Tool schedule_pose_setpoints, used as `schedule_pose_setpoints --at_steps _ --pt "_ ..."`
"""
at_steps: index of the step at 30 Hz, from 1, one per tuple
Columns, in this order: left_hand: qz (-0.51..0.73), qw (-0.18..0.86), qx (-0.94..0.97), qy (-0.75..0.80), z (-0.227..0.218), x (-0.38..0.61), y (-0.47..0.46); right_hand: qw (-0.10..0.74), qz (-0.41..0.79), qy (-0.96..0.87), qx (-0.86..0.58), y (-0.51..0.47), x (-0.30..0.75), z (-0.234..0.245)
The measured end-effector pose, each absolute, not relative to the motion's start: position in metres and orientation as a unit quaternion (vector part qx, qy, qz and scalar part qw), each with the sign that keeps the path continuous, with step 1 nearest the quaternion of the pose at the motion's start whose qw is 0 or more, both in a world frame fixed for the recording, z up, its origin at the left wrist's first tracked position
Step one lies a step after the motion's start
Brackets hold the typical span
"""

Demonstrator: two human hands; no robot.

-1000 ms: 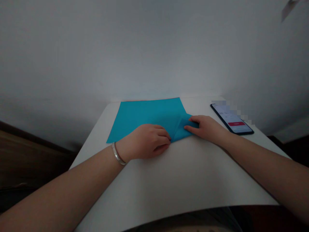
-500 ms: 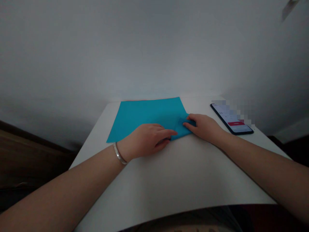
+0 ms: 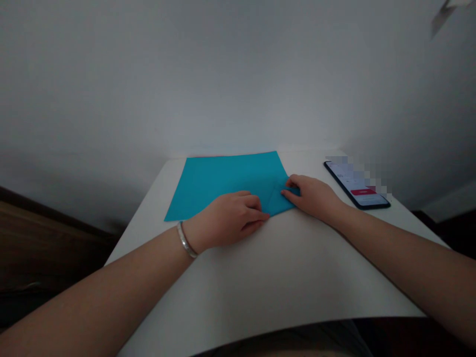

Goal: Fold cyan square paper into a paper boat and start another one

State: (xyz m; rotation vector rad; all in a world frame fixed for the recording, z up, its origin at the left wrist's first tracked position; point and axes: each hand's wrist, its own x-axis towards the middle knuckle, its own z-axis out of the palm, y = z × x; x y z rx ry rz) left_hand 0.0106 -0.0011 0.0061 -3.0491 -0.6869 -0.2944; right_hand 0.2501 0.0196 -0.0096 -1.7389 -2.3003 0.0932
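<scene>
A pale wall (image 3: 238, 84) stands behind a white surface (image 3: 282, 282) in dim light. On that surface, toward its far side, lies a blue sheet (image 3: 219, 176), with a folded part (image 3: 275, 201) at its near right corner, where a faint slanting line crosses the paper. The left grip (image 3: 232, 218) lies over the near edge, fingers bent and tips beside the fold; whether it pinches the paper or only presses, I cannot tell. The right grip (image 3: 314, 196) is at the right end of the folded part, thumb and fingers bent and touching the paper; here too I cannot tell a pinch from a press. To crease this well, I would keep the right side pinned, line up the edges before pressing hard, and run a fingertip along the fold from one end to the other; pressing early would likely set it crooked. A silvery bangle (image 3: 186, 240) circles the left wrist, near the paper, and might catch its edge. Right of the sheet and well apart from it lies a phone (image 3: 359, 186), screen up, beyond the right forearm; it hardly seems in the way. Something wooden (image 3: 44, 238) stands at the far left.
</scene>
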Motion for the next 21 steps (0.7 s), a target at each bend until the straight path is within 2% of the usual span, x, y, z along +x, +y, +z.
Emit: schedule_pose_setpoints --at_steps 12,21 --pt "-0.087 -0.025 -0.976 -0.199 0.0082 0.0106 0.0 0.173 0.056 -0.814 -0.551 0.0231 0.2579 -0.0178" --pt "-0.087 -0.04 -0.976 -0.193 0.0083 0.0088 0.0013 0.15 0.036 -0.825 -0.544 0.0197 0.2589 -0.0177"
